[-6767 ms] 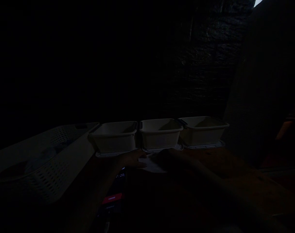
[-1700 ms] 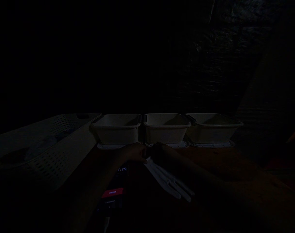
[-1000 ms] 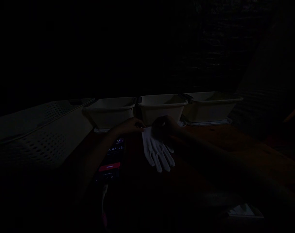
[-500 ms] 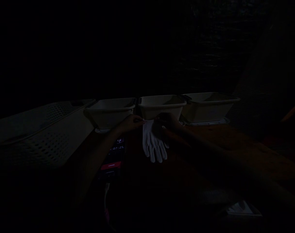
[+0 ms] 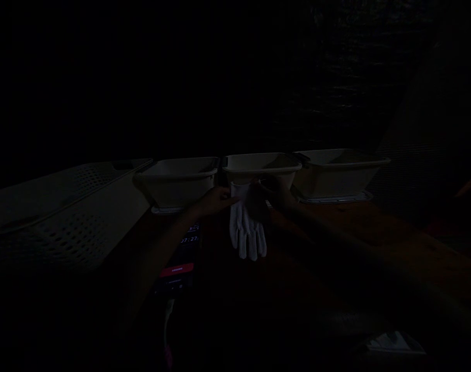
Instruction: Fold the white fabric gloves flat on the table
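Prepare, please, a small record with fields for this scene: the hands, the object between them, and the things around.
Light: very dim
Object: white glove, cuff toward the tubs, finger ends toward the person
Left hand: thumb over the cuff's left side; grip unclear
Right hand: at the cuff's right side; grip unclear
Tubs, in a row: left tub, middle tub, right tub
Far left: perforated basket
Near left forearm: lit phone, white cable below
Surface: wooden table
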`<state>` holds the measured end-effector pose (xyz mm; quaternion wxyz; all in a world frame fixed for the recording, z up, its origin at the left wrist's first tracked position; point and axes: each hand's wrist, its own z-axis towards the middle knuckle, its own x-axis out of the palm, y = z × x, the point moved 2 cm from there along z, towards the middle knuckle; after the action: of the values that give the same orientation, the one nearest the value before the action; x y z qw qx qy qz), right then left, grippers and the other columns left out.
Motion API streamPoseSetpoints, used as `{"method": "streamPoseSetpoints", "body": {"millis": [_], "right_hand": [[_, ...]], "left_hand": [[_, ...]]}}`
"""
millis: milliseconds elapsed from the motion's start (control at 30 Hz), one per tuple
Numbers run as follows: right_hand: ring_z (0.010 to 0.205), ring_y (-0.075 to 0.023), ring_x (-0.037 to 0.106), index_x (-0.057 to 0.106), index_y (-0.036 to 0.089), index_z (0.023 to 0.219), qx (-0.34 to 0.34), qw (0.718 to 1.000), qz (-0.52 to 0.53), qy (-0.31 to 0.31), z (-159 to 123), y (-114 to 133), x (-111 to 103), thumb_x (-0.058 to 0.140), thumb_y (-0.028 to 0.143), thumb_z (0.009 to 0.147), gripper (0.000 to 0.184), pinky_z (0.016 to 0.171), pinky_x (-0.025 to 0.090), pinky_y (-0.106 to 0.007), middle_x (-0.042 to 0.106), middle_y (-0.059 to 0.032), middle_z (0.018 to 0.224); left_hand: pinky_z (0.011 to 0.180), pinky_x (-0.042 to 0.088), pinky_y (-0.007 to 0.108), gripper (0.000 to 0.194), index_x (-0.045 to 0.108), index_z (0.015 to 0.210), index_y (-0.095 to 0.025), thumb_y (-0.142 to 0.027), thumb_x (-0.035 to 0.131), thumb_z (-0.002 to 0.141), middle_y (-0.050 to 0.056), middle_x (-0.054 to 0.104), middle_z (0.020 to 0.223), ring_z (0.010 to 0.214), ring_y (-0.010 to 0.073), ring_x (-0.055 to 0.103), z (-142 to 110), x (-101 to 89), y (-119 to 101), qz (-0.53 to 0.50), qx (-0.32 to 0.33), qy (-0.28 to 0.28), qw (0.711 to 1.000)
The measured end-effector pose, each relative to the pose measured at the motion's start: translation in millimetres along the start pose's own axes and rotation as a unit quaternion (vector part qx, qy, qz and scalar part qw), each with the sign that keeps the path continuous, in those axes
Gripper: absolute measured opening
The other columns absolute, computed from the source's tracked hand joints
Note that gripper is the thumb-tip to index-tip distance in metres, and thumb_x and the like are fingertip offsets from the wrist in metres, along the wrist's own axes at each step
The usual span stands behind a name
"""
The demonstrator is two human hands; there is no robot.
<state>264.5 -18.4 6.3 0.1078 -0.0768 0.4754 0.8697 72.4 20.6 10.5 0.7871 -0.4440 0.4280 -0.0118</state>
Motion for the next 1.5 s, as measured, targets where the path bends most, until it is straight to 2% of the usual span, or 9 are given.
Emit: {"method": "streamPoseSetpoints", "body": {"millis": [167, 267, 433, 667, 867, 1067, 1267, 1367, 1500], "right_hand": [[0.077, -0.0136, 0.058, 0.058, 0.013, 0.102, 0.097, 0.991, 0.074, 0.054, -10.6, 10.3, 12.8, 0.063, 0.045, 0.068, 0.047, 0.058, 0.044, -0.021, 0.062, -0.0089, 0.097], [0.077, -0.0146, 0.058, 0.06, 0.011, 0.094, 0.095, 0.988, 0.074, 0.093, -14.2, 5.1, 19.3, 0.067, 0.041, 0.065, 0.043, 0.063, 0.046, -0.024, 0.063, -0.0089, 0.091], [0.065, -0.0118, 0.056, 0.062, 0.008, 0.086, 0.105, 0.985, 0.042, 0.128, -14.2, -5.3, 17.6, 0.061, 0.046, 0.069, 0.042, 0.057, 0.043, -0.023, 0.063, -0.0075, 0.08], [0.07, -0.0146, 0.058, 0.061, 0.011, 0.088, 0.1, 0.991, 0.078, 0.05, -14.0, 3.7, 13.9, 0.057, 0.051, 0.072, 0.044, 0.06, 0.045, -0.024, 0.063, -0.0075, 0.082], [0.073, -0.0148, 0.058, 0.06, 0.012, 0.09, 0.11, 0.986, 0.122, 0.022, -12.1, 13.6, 9.6, 0.06, 0.049, 0.07, 0.041, 0.06, 0.045, -0.023, 0.063, -0.0073, 0.088], [0.078, -0.0151, 0.059, 0.057, 0.017, 0.1, 0.172, 0.959, 0.202, 0.1, -8.8, 26.5, -4.7, 0.047, 0.053, 0.079, 0.044, 0.067, 0.047, -0.027, 0.061, -0.0089, 0.099], [0.071, -0.0114, 0.057, 0.062, 0.015, 0.098, 0.165, 0.961, 0.085, 0.206, -7.1, 22.7, -18.7, 0.057, 0.046, 0.074, 0.04, 0.059, 0.043, -0.02, 0.063, -0.0078, 0.094], [0.066, -0.0093, 0.056, 0.064, 0.012, 0.093, 0.139, 0.951, 0.005, 0.278, -7.6, 17.7, -18.9, 0.062, 0.038, 0.071, 0.034, 0.054, 0.04, -0.017, 0.064, -0.0074, 0.088], [0.06, -0.0104, 0.057, 0.063, 0.009, 0.096, 0.198, 0.922, -0.154, 0.295, -9.7, -0.7, -24.7, 0.058, 0.02, 0.071, 0.028, 0.053, 0.043, -0.02, 0.065, -0.0082, 0.08]], "left_hand": [[0.06, 0.041, 0.025, 0.037, 0.06, 0.085, -0.01, -0.045, 0.058, 0.072, 0.005, 0.063, 0.078, 0.068, 0.0146, 0.057, 2.8, -8.3, 1.5, -0.004, -0.022, -0.07, 0.997], [0.062, 0.042, 0.025, 0.033, 0.059, 0.085, -0.01, -0.041, 0.059, 0.073, 0.005, 0.063, 0.08, 0.071, 0.0146, 0.058, 3.8, -10.1, 1.2, -0.006, -0.021, -0.085, 0.996], [0.068, 0.045, 0.027, 0.037, 0.059, 0.091, -0.011, -0.045, 0.054, 0.077, 0.007, 0.064, 0.088, 0.077, 0.0155, 0.059, 0.3, -8.2, -4.5, -0.065, -0.01, -0.06, 0.996], [0.075, 0.046, 0.03, 0.044, 0.06, 0.097, -0.013, -0.045, 0.065, 0.068, 0.008, 0.065, 0.096, 0.086, 0.0189, 0.061, -9.6, -3.9, -9.0, -0.143, -0.035, 0.073, 0.986], [0.078, 0.045, 0.032, 0.044, 0.058, 0.099, -0.012, -0.046, 0.061, 0.072, 0.01, 0.063, 0.102, 0.088, 0.019, 0.06, -7.1, -4.9, -7.8, -0.19, -0.06, 0.026, 0.98], [0.079, 0.045, 0.028, 0.046, 0.052, 0.113, -0.017, -0.041, 0.06, 0.075, 0.01, 0.06, 0.109, 0.091, 0.0165, 0.059, -14.9, -6.2, -30.0, -0.295, -0.037, 0.045, 0.954], [0.071, 0.044, 0.025, 0.037, 0.06, 0.1, -0.016, -0.043, 0.059, 0.074, 0.007, 0.063, 0.1, 0.084, 0.0155, 0.059, -20.9, -2.2, -34.6, -0.165, -0.038, 0.165, 0.972], [0.068, 0.043, 0.024, 0.038, 0.061, 0.097, -0.015, -0.045, 0.057, 0.074, 0.006, 0.064, 0.096, 0.083, 0.0167, 0.058, -17.5, -0.1, -23.8, -0.067, -0.031, 0.15, 0.986], [0.071, 0.043, 0.026, 0.036, 0.061, 0.096, -0.014, -0.038, 0.061, 0.069, 0.007, 0.064, 0.096, 0.086, 0.0182, 0.058, -15.5, -2.6, -5.2, 0.05, -0.04, 0.095, 0.993]]}}
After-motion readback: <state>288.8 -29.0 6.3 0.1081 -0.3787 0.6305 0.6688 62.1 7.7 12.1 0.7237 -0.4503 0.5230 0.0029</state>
